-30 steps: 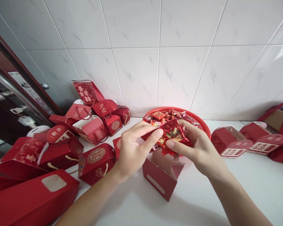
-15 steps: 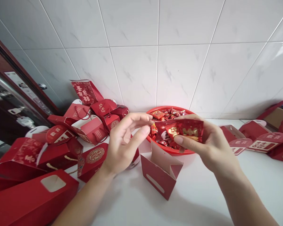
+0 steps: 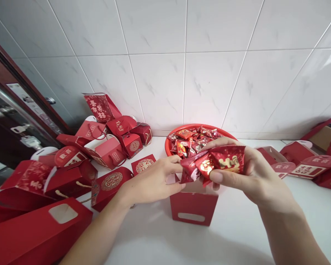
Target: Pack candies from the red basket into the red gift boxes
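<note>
My right hand (image 3: 245, 176) is closed on several shiny red candy packets (image 3: 212, 163) with gold print, held just above an open red box (image 3: 194, 208). The box stands upright on the white table, with an oval cut-out near its base. My left hand (image 3: 157, 182) is at the box's left upper edge, thumb and fingers near the packets' left end; whether it grips the box is hidden. Behind them sits a red basket (image 3: 169, 145) of wrapped candies (image 3: 184, 143), its front partly covered by my right hand and the packets.
Many red gift boxes (image 3: 110, 182) crowd the left side of the white table (image 3: 154, 235). More red boxes (image 3: 306, 165) lie at the right. A tiled wall (image 3: 157, 88) rises behind, and a door with keys (image 3: 30, 141) stands at the far left.
Both hands have come closer together and lower. My left hand has moved right to the box. The box has turned and sits more squarely, while the packets remain in my right hand.
</note>
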A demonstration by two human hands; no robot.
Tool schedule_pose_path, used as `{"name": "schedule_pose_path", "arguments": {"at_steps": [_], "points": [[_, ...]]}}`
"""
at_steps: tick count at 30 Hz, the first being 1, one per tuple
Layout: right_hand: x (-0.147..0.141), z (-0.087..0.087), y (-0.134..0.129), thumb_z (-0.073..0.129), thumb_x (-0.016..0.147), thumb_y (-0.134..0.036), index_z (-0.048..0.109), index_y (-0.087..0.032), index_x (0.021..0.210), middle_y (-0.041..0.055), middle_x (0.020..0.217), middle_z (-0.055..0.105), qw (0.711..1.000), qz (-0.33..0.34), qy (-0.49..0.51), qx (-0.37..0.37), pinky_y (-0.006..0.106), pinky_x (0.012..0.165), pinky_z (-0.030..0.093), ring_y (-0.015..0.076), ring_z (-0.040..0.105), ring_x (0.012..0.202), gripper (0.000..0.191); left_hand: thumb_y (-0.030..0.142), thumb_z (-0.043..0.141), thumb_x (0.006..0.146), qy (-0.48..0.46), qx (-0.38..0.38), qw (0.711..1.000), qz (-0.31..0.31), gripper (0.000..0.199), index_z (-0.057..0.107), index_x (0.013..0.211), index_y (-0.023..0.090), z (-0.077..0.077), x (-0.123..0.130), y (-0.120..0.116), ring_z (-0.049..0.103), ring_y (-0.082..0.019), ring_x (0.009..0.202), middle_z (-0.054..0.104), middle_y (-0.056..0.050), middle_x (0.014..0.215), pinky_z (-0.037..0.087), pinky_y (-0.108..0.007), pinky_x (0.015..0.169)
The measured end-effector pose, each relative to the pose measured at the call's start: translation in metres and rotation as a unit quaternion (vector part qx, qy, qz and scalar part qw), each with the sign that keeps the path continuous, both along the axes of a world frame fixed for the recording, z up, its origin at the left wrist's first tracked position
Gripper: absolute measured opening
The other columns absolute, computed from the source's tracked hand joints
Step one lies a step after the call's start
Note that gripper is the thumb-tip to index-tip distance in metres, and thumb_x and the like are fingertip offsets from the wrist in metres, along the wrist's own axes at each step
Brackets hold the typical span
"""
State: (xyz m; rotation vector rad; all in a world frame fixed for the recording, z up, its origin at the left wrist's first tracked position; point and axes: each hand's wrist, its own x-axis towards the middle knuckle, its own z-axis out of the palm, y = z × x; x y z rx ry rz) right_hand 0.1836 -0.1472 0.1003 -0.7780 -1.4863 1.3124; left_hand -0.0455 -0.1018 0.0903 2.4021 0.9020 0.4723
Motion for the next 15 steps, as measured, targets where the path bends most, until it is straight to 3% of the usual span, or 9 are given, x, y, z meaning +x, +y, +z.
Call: {"name": "schedule_pose_path", "arguments": {"at_steps": [4,9,12,15], "points": [[0.003,0.002,-0.003,0.078,0.086,-0.023,0.067,-0.027,0.116,0.0006,0.093,0.075,0.997,0.038,-0.069,-0.004,0.033,0.076,0.064,0.0197,0.075,0.082,0.033,0.025,0.068,0.084,0.011,-0.037,0.999,0.024,0.013,0.071,0.097,0.025,-0.003,0.004,-0.011,0.064,-0.017,0.088,0.067,0.001,0.1,0.051,-0.027,0.076],[0.013,0.005,-0.005,0.073,0.089,-0.022,0.068,-0.027,0.118,0.0022,0.11,0.075,0.975,0.069,-0.206,0.044,0.03,0.08,0.062,0.02,0.074,0.094,0.03,0.037,0.072,0.082,0.028,-0.063,0.997,0.028,0.033,0.069,0.115,0.031,-0.005,0.006,-0.023,0.061,-0.021,0.101,0.062,0.0,0.107,0.05,-0.029,0.082],[0.012,0.003,-0.004,0.071,0.087,-0.018,0.068,-0.026,0.116,0.0008,0.102,0.076,0.953,0.06,-0.289,0.073,0.028,0.079,0.06,0.0201,0.073,0.094,0.03,0.041,0.073,0.081,0.057,-0.071,0.995,0.04,0.042,0.066,0.122,0.032,-0.002,0.008,-0.027,0.061,-0.021,0.101,0.06,0.0,0.108,0.05,-0.03,0.085],[0.011,0.002,-0.002,0.069,0.085,-0.015,0.068,-0.024,0.114,0.0001,0.091,0.077,0.925,0.049,-0.363,0.098,0.026,0.07,0.057,0.0181,0.072,0.081,0.03,0.034,0.074,0.079,0.082,-0.059,0.994,0.047,0.051,0.062,0.129,0.033,0.001,0.008,-0.03,0.061,-0.023,0.104,0.06,0.0,0.111,0.05,-0.033,0.087]]}}
